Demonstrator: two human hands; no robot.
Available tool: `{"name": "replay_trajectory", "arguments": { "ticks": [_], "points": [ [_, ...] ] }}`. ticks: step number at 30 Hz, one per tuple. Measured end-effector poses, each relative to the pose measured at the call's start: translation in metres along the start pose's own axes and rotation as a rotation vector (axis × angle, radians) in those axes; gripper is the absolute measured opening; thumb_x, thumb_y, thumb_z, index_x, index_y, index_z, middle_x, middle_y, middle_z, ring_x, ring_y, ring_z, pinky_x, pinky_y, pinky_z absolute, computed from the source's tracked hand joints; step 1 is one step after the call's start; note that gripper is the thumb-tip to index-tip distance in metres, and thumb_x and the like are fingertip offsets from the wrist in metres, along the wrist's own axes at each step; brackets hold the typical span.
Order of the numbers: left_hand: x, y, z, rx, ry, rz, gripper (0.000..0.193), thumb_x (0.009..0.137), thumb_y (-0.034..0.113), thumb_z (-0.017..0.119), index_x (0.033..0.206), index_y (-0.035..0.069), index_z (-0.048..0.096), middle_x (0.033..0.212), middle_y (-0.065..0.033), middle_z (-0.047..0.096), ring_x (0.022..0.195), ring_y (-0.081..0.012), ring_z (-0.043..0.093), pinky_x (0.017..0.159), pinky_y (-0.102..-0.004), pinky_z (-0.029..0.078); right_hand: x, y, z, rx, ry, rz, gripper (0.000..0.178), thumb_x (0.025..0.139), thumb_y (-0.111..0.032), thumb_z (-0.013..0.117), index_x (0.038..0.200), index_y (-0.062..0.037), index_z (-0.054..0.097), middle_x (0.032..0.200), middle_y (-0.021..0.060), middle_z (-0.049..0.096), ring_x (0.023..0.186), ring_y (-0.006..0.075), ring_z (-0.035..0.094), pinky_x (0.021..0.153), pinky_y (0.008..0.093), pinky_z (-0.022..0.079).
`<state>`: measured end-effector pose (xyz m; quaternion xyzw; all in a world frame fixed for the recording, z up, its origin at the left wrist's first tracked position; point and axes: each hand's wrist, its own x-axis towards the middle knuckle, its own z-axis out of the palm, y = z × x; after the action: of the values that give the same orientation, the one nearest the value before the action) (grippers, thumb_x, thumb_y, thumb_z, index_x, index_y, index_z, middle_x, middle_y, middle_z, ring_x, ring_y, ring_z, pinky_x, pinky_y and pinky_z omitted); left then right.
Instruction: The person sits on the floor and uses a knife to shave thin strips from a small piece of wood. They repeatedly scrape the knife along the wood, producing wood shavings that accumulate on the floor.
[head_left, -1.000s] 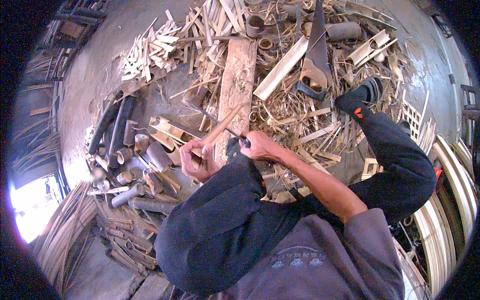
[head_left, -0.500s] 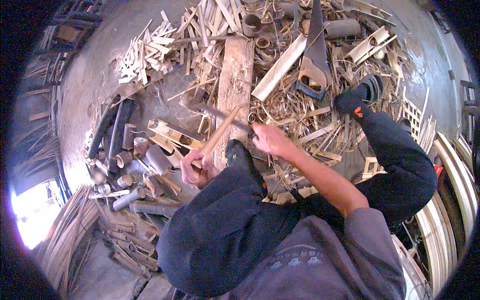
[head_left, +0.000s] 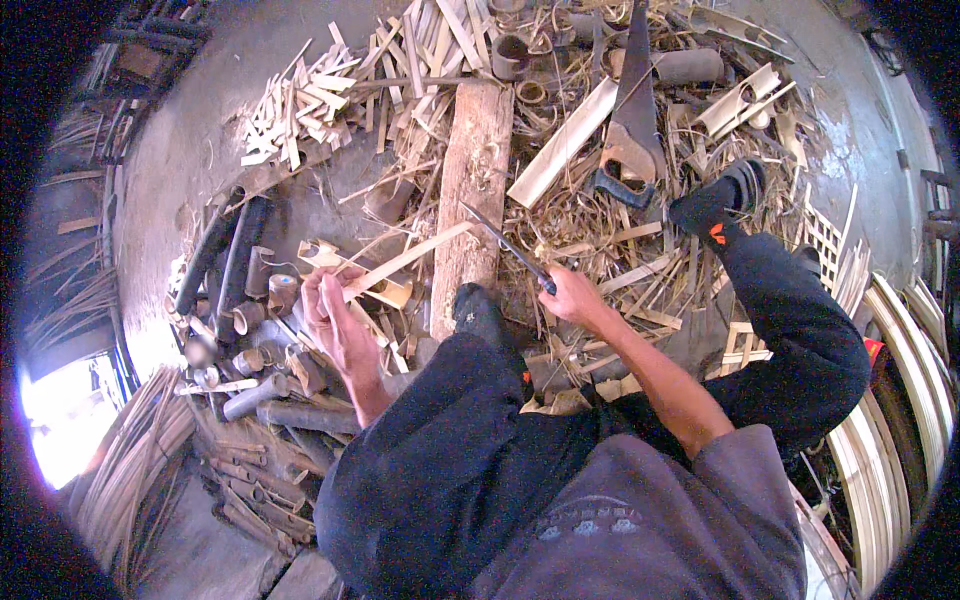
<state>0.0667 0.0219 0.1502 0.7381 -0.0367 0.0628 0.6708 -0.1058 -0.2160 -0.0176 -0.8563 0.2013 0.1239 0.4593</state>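
Left hand point(head_left: 342, 325), fingers pinching a pale strip point(head_left: 410, 258) — its far end over a wooden board point(head_left: 468, 180) — while the right hand point(head_left: 577, 297) wraps its fingers around a knife point(head_left: 512, 248), blade slanting near the strip's tip.

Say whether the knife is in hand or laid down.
In hand: the right hand grips the knife by its handle, blade exposed.

Pale tan strip point(head_left: 412, 257); dark knife point(head_left: 508, 242); black trousers point(head_left: 425, 460).

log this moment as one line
left hand: holding pale strip | right hand: gripping knife | plank: under strip's far end | saw: among shavings
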Motion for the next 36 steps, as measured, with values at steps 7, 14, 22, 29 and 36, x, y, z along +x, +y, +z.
{"name": "replay_trajectory", "arguments": {
  "ticks": [7, 14, 22, 29, 36],
  "points": [
    [0.03, 0.006, -0.045, 0.724, -0.142, 0.055, 0.025, 0.091, 0.022, 0.06, 0.086, -0.002, 0.064, 0.072, -0.0066, 0.062, 0.072, -0.013, 0.052, 0.07, -0.0291, 0.043, -0.011, 0.011, 0.011, 0.221, -0.058, 0.108, 0.049, 0.08, -0.034, 0.063, 0.116, -0.0028, 0.055, 0.082, 0.0176, 0.062, 0.076, 0.0343, 0.06, 0.072, 0.0418, 0.048],
    [0.048, 0.022, -0.083, 0.772, -0.174, 0.068, 0.025, 0.087, 0.022, 0.063, 0.092, -0.002, 0.068, 0.085, -0.0122, 0.067, 0.081, -0.0177, 0.061, 0.078, -0.0309, 0.046, -0.018, 0.018, 0.019, 0.07, 0.084, 0.071, 0.057, 0.08, -0.045, 0.062, 0.116, -0.0009, 0.055, 0.092, 0.0217, 0.066, 0.089, 0.0394, 0.063, 0.079, 0.0459, 0.049],
    [0.064, 0.04, -0.069, 0.825, -0.297, 0.101, 0.022, 0.088, 0.02, 0.063, 0.09, -0.002, 0.067, 0.08, -0.0117, 0.068, 0.078, -0.0164, 0.066, 0.07, -0.0297, 0.049, -0.032, 0.013, 0.002, -0.012, 0.143, 0.143, 0.044, 0.083, -0.041, 0.065, 0.091, 0.0022, 0.058, 0.08, 0.0236, 0.064, 0.075, 0.0408, 0.063, 0.068, 0.0452, 0.049],
    [0.025, 0.03, -0.017, 0.745, -0.081, 0.123, 0.027, 0.094, 0.022, 0.054, 0.093, -0.003, 0.063, 0.068, -0.0106, 0.065, 0.06, -0.0171, 0.067, 0.06, -0.0287, 0.05, -0.036, -0.04, -0.002, 0.099, 0.099, 0.161, 0.064, 0.089, -0.059, 0.047, 0.102, 0.0038, 0.052, 0.082, 0.0272, 0.064, 0.081, 0.0452, 0.063, 0.074, 0.0521, 0.049],
    [-0.007, 0.037, 0.014, 0.742, -0.092, 0.084, 0.04, 0.099, 0.025, 0.04, 0.087, -0.008, 0.06, 0.074, -0.019, 0.068, 0.066, -0.0256, 0.069, 0.062, -0.0344, 0.05, -0.042, -0.118, 0.009, 0.293, 0.002, -0.1, 0.047, 0.094, -0.048, 0.049, 0.099, -0.0021, 0.053, 0.072, 0.0257, 0.06, 0.07, 0.0428, 0.061, 0.062, 0.0459, 0.046]
  ]
}}
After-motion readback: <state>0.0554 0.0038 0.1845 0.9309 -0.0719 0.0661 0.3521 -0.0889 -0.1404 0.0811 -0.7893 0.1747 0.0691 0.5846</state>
